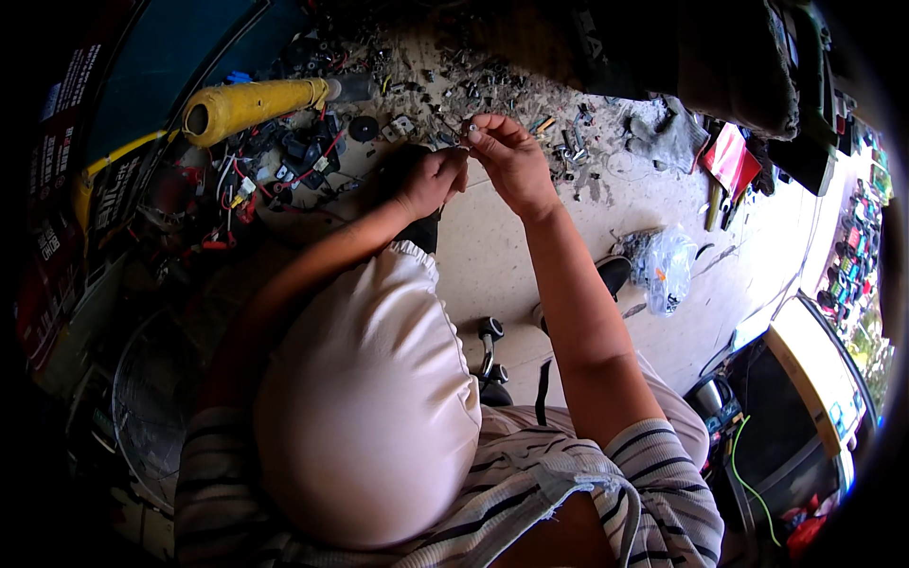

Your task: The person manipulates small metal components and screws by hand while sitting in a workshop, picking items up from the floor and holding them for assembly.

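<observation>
Your left hand (428, 180) and right hand (511, 161) pinch one small metal part (466, 133) between fingertips. A clear bag (666, 270) of small parts lies to your right. A red packet (727, 159) sits beyond it.

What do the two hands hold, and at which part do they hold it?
The left hand and the right hand meet fingertip to fingertip and pinch a tiny grey metal part between them. It is too small to tell which part of it they grip.

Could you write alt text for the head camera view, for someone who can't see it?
Seen from above, a person's left hand and right hand pinch a tiny part together over a floor littered with screws, beside a yellow roll.
</observation>
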Motion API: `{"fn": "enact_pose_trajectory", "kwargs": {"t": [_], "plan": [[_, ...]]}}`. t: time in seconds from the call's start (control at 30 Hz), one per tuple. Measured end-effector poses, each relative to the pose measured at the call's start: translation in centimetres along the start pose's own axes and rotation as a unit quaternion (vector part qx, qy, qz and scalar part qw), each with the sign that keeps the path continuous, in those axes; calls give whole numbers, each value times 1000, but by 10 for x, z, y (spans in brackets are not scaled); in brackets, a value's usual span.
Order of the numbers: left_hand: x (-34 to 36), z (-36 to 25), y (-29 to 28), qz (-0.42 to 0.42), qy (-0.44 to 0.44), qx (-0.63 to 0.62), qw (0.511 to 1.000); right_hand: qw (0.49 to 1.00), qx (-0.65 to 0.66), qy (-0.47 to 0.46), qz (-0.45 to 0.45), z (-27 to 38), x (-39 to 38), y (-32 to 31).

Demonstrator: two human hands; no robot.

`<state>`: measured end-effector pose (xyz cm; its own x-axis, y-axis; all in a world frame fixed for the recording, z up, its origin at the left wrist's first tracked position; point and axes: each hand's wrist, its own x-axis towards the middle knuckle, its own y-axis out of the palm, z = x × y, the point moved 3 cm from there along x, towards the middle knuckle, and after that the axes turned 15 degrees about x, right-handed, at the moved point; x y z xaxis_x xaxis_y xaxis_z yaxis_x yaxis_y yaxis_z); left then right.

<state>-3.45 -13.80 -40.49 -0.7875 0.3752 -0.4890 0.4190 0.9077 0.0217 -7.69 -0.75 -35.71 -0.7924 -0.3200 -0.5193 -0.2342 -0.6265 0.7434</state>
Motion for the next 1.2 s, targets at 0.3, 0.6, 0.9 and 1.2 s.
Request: {"fn": "enact_pose_trajectory", "kwargs": {"t": [0.3, 0.6, 0.9, 1.2], "plan": [[2, 0, -2, 4, 2, -14, 1000, 1000, -2, 3, -30, -2, -2, -10], [-1, -10, -2, -5, -13, -2, 1000, 999, -17, 4, -41, -2, -2, -14], [0, -2, -2, 8, -17, 21, 1000, 998, 10, 4, -58, -1, -2, -12], [-1, -4, 3, -1, 2, 75, 997, 984, -12, 17, -178, -1, -8, -45]]}}
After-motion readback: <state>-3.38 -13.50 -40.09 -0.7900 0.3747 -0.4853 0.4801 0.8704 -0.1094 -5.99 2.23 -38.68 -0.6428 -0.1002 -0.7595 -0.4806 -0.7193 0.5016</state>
